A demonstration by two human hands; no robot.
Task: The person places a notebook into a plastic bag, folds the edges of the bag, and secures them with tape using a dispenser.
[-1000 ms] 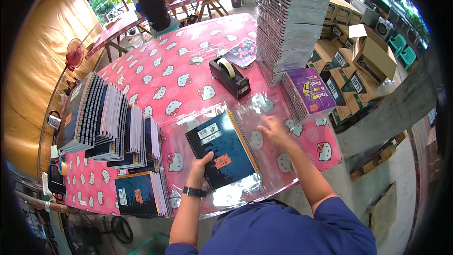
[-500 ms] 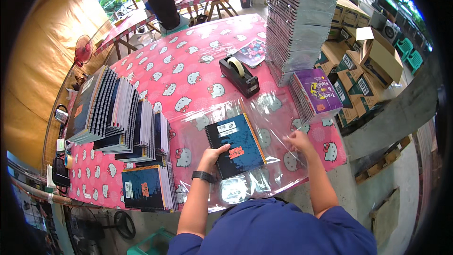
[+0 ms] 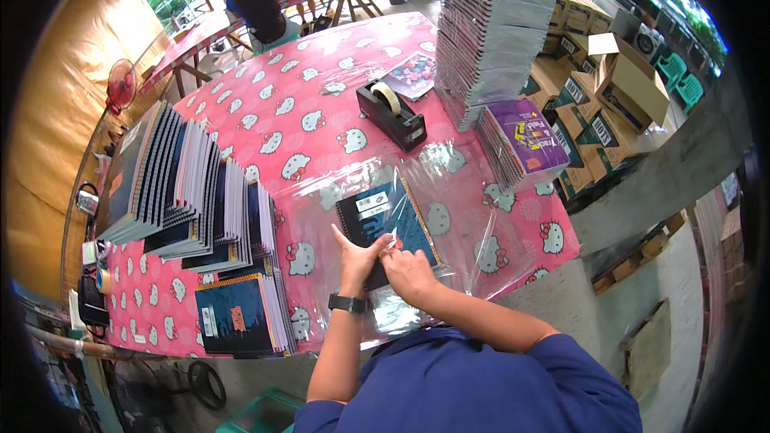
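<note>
A spiral notebook (image 3: 407,207) with a dark blue and black cover and a white label lies tilted on a clear plastic sheet (image 3: 469,228). My left hand (image 3: 357,261), a watch at its wrist, rests on the notebook's near left part with thumb and forefinger spread. My right hand (image 3: 411,274) is closed over the cover, its fingertips pressed together by my left thumb. A small shiny bit shows at those fingertips, too small to name. The orange lettering on the cover is mostly hidden by my hands.
A black tape dispenser (image 3: 391,116) stands beyond the notebook. Stacked spiral notebooks (image 3: 164,180) fill the left side. A tall wrapped stack (image 3: 493,40) and purple books (image 3: 525,140) stand at the right, before cardboard boxes (image 3: 622,88). Another person (image 3: 257,4) sits at the far table.
My right hand has come left from over the plastic sheet to the notebook cover, meeting my left thumb. My left thumb and forefinger have spread wider. The whole view has shifted slightly.
</note>
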